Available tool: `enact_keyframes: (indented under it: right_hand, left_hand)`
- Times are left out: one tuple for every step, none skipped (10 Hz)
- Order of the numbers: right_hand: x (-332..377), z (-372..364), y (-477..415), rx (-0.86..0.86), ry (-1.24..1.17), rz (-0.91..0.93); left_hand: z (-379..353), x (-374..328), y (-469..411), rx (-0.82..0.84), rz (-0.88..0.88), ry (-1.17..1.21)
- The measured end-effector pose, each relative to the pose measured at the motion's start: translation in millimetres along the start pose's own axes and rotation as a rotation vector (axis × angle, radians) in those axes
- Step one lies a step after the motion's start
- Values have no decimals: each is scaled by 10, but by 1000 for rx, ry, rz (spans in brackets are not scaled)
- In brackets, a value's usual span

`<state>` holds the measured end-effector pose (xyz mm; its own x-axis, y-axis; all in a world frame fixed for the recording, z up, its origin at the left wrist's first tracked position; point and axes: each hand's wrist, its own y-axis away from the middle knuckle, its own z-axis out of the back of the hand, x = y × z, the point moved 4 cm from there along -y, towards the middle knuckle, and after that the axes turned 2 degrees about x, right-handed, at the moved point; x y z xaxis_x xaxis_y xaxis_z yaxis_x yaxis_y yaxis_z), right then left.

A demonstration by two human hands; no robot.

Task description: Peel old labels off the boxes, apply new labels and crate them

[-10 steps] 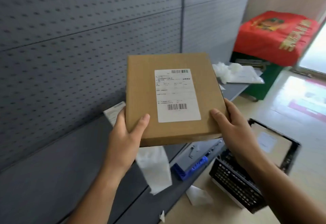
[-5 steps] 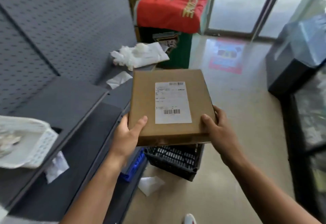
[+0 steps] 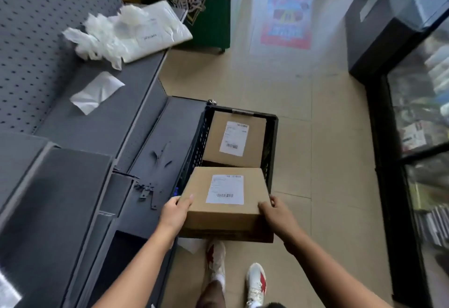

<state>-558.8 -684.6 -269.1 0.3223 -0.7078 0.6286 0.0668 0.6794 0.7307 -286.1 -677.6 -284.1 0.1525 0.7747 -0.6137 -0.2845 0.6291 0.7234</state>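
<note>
1. Plainly, both hands held one brown cardboard box (image 3: 223, 210), one at each near corner.
2. The left hand (image 3: 173, 213) gripped the near left corner, its thumb lying on the top face and its fingers hidden by the box.
3. The right hand (image 3: 277, 215) gripped the near right corner, its thumb on the top edge and its fingers curled round the side.
4. The box sat roughly level with its white label (image 3: 225, 189) facing up; the label carried a barcode and small print too blurred to read.
5. It was over the near end of a black slatted crate (image 3: 272, 137) and hid that end's rim; I could not tell whether it touched the crate.
6. A second box (image 3: 234, 159) lay flat in the far end of the crate, with its own label (image 3: 233, 138) facing up.
7. The crate stood on the tiled floor (image 3: 315, 137), right against a grey shelf unit (image 3: 97, 125) on the left.
8. A crumpled sheet of paper (image 3: 96, 92) and a heap of white plastic bags (image 3: 126, 31) lay on that shelf, well apart from the crate.
9. Two white and red shoes (image 3: 256, 281) showed on the floor below the held box.
10. A glass-fronted cabinet (image 3: 418, 137) stood along the right side.
</note>
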Motion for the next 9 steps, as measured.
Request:
enact_keyframes:
  right_hand:
    - [-107, -119, -300, -15, 14, -80]
    - [-305, -252, -712, -17, 22, -201]
    - [-472, -305, -918, -14, 36, -271]
    - [-672, -312, -1282, -18, 43, -325]
    - [-756, -352, -1527, -35, 44, -339]
    - [-871, -530, -1835, -23, 72, -335]
    - [-968, -589, -1978, -23, 61, -348]
    - [-1024, -582, -2094, -39, 46, -370]
    - [-1124, -586, -2054, -17, 67, -362]
  left_hand:
    - [-45, 67, -328, 0, 34, -48]
    - [-166, 204, -724, 10, 120, -124]
    - [-257, 325, -930, 37, 161, -181]
    - [-420, 472, -1248, 72, 201, -220]
    - [-511, 510, -1413, 55, 222, -227]
    - [-608, 633, -1655, 17, 267, -227]
    - [-654, 695, -1794, 15, 272, -259]
    - [-698, 759, -1888, 2, 280, -273]
    - [-688, 839, -1878, -13, 284, -312]
